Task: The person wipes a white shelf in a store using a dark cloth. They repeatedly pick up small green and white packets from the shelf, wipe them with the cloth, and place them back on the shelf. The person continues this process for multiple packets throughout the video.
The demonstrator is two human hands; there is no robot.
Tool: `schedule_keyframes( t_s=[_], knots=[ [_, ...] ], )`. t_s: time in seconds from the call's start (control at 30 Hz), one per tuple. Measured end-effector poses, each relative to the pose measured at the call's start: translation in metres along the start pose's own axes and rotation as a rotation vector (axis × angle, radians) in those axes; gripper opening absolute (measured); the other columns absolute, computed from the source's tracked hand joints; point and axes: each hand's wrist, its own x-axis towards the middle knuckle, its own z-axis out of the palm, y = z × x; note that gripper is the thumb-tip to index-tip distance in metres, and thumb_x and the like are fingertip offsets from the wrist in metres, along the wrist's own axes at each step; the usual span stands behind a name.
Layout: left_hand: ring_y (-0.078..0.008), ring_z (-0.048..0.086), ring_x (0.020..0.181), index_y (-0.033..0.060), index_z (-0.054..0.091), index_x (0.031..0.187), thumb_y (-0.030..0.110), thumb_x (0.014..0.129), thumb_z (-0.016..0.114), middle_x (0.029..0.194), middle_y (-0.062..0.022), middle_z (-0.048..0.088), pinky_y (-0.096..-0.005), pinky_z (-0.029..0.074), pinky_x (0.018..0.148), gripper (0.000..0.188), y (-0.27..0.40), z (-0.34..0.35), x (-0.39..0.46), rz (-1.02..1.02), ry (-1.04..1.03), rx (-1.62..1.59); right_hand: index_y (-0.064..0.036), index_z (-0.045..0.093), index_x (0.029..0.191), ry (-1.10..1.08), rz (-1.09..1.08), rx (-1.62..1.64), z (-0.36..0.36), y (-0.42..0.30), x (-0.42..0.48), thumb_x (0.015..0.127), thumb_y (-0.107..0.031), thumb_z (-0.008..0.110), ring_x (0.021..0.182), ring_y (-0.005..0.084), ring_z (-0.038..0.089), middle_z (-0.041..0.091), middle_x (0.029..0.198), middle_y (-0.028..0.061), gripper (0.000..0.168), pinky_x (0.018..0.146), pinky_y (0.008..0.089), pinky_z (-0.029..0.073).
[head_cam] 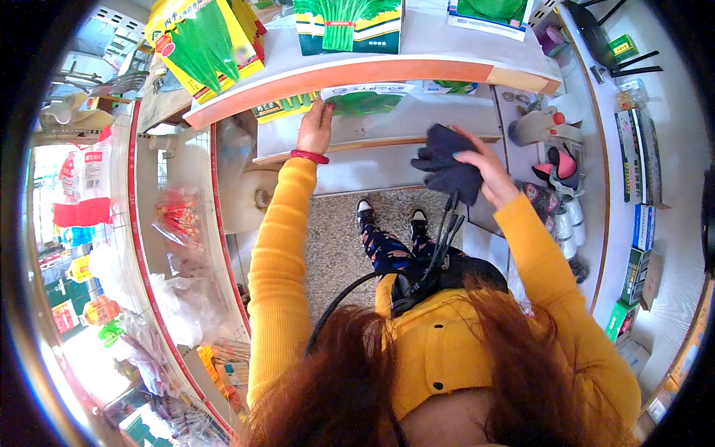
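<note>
My left hand (314,129), with a red bangle at the wrist, reaches under the upper shelf and pinches the left edge of a seed packet (366,101). The packet carries a green leaf picture and writing, and the shelf lip hides part of its top. In my right hand (491,170) is a bunched dark cloth (449,159) with finger-like folds, held over the lower shelf (357,136). Black cables (447,234) hang just below the cloth, near my waist. To the left of the held packet lies a yellow seed packet (286,107), partly covered by the upper shelf.
The orange-edged upper shelf (346,78) bears yellow packets (201,44) and a green-stalk packet (346,28). Bagged goods hang on racks (137,223) at the left. Boxes (637,156) and a spray bottle (536,125) stand on the right. Speckled floor (335,240) shows below.
</note>
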Motion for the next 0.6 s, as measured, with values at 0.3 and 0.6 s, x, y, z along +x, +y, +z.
schedule_keyframes(
  t_s=[0.3, 0.6],
  knots=[
    [-0.0259, 0.055, 0.068, -0.0018, 0.05, 0.093, 0.016, 0.082, 0.06, 0.075, -0.0143, 0.058, -0.0326, 0.044, 0.066, 0.023, -0.041, 0.017, 0.014, -0.095, -0.065, -0.091, 0.001, 0.016, 0.138, -0.144, -0.086, -0.453, 0.05, -0.012, 0.102, 0.064, -0.017, 0.064, 0.11, 0.022, 0.046, 0.032, 0.135, 0.0219, 0.091, 0.092, 0.026, 0.035],
    [-0.0151, 0.059, 0.078, -0.0048, 0.063, 0.094, 0.019, 0.073, 0.072, 0.089, -0.0088, 0.065, -0.0282, 0.046, 0.073, 0.033, -0.03, 0.034, 0.023, -0.24, -0.021, -0.201, 0.004, 0.03, 0.132, -0.112, -0.111, -0.552, 0.048, 0.009, 0.106, 0.066, -0.016, 0.062, 0.103, 0.0223, 0.051, 0.049, 0.121, 0.0159, 0.076, 0.088, 0.0283, 0.039]
  ],
)
